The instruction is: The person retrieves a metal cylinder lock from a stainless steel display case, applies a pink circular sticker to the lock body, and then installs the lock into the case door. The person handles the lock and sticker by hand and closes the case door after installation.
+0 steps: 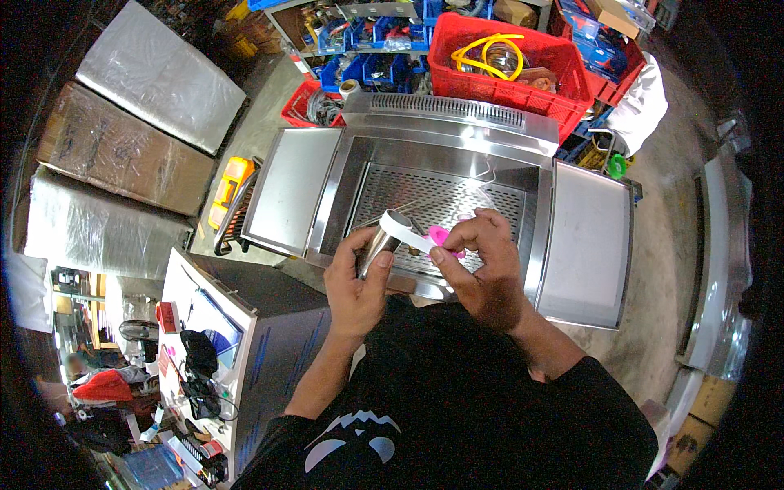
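My left hand (353,287) is closed around a short shiny metal pipe (378,250), tilted with its open end up and away from me. White thread seal tape (415,235) is wrapped around that end. From there a strip of it stretches across to a pink spool (439,237), pinched in the fingers of my right hand (490,269). Both hands are above a stainless steel unit (327,200) with a perforated plate (392,186) in its basin. A thin bent wire or rod (491,170) lies over the plate, partly hidden behind my hands.
Flat metal side shelves (287,186) flank the unit. Beyond it stand a red crate (510,94) holding a yellow hose (465,64), and blue parts bins (384,69). Wrapped boxes (122,155) are at the left. A cluttered white-topped table (184,286) stands at the lower left.
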### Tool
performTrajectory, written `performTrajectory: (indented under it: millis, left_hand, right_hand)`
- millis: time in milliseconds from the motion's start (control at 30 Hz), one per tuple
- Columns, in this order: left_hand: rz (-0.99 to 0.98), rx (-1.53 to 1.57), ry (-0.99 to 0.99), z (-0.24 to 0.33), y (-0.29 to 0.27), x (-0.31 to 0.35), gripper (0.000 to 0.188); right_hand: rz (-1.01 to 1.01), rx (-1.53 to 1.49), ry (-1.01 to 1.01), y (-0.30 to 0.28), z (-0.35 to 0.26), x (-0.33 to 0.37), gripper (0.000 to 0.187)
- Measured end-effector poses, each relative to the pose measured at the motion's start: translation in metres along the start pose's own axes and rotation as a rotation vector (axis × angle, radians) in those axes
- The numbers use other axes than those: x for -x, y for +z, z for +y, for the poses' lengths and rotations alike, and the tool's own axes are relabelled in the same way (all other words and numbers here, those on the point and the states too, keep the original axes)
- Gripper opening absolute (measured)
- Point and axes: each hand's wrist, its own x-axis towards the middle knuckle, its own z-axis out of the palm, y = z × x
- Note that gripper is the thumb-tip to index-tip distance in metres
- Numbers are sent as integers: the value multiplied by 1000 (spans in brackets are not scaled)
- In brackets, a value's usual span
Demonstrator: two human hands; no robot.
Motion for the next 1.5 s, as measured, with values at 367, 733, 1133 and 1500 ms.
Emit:
performTrajectory:
  millis: [367,733,1133,1500]
  left_hand:
    - [-86,540,-304,5,7,3,41]
    - [-434,1076,-581,-2,-5,-7,46]
    - [-54,-235,242,-3,22,-1,50]
    - [112,-358,200,-3,4,-12,40]
  right_hand:
    - [4,-2,70,3,4,-2,17]
    - [-66,-48,45,3,3,-8,20]
    - [-52,-65,218,17,15,-4,13]
    - [-19,-113,149,10,-2,-6,13]
